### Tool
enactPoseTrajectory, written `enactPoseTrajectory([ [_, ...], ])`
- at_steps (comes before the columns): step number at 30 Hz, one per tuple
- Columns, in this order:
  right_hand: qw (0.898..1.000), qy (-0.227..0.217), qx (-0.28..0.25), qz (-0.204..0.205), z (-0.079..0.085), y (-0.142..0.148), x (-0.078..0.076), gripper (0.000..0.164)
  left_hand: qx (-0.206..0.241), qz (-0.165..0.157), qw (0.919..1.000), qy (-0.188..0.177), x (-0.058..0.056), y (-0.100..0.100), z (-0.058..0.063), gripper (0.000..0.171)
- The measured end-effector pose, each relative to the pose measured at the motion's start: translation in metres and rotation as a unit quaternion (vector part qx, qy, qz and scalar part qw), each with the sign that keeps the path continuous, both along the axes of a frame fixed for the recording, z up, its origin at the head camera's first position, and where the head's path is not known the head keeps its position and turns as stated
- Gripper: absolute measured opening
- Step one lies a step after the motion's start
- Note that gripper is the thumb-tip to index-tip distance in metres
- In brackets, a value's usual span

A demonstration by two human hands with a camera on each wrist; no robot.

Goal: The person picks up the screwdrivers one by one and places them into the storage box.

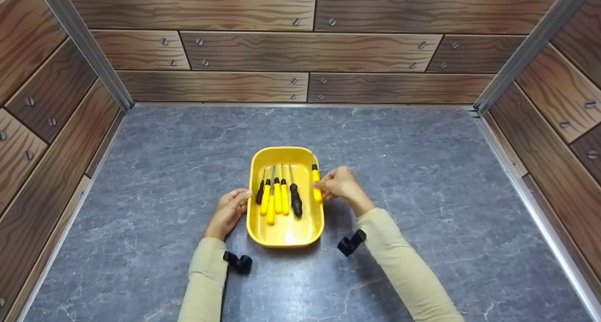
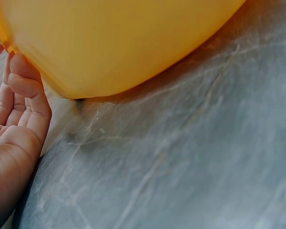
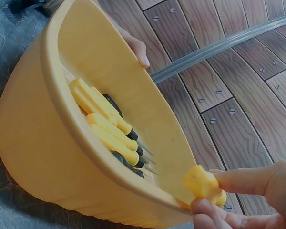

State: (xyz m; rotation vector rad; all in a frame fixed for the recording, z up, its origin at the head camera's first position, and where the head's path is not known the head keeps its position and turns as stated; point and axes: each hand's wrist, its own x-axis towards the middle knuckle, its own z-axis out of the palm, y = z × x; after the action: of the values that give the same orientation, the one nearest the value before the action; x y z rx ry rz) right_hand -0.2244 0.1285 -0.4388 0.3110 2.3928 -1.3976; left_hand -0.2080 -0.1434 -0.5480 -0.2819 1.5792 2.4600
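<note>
A yellow tub (image 1: 286,235) with rounded corners stands on the grey marbled surface, several screwdrivers (image 1: 278,195) lying side by side in it, some with yellow handles and others black. My right hand (image 1: 342,183) pinches a yellow-handled screwdriver (image 1: 316,183) between thumb and fingers at the tub's right rim, its shaft pointing away from me. In the right wrist view the yellow handle (image 3: 202,183) shows end-on beside the rim. At the opposite side, my left hand (image 1: 228,209) holds the tub's left rim, thumb on top and fingers bent against the outer wall (image 2: 109,57).
Wood-patterned panels (image 1: 310,52) enclose the surface at the back and both sides, with metal strips (image 1: 521,45) along the corners. A black wrist camera sits on each sleeve, the left one (image 1: 239,263) and the right one (image 1: 351,243) both near the tub's front.
</note>
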Motion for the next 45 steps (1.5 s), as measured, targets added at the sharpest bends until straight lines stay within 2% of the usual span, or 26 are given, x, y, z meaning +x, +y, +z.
enactPoseTrajectory([
  [20,1.0,-0.003,0.012,0.008,0.001,-0.004,-0.001,0.023,-0.007,-0.005,1.0,-0.002,0.0,0.0,0.0,0.007],
  [35,0.999,0.021,0.028,0.015,0.0,-0.006,-0.001,0.019,0.0,-0.004,1.0,-0.003,-0.001,0.0,0.0,0.009],
  [45,0.998,0.007,0.052,0.02,0.003,-0.011,-0.001,0.019,-0.001,-0.006,1.0,-0.002,0.0,0.0,0.001,0.009],
])
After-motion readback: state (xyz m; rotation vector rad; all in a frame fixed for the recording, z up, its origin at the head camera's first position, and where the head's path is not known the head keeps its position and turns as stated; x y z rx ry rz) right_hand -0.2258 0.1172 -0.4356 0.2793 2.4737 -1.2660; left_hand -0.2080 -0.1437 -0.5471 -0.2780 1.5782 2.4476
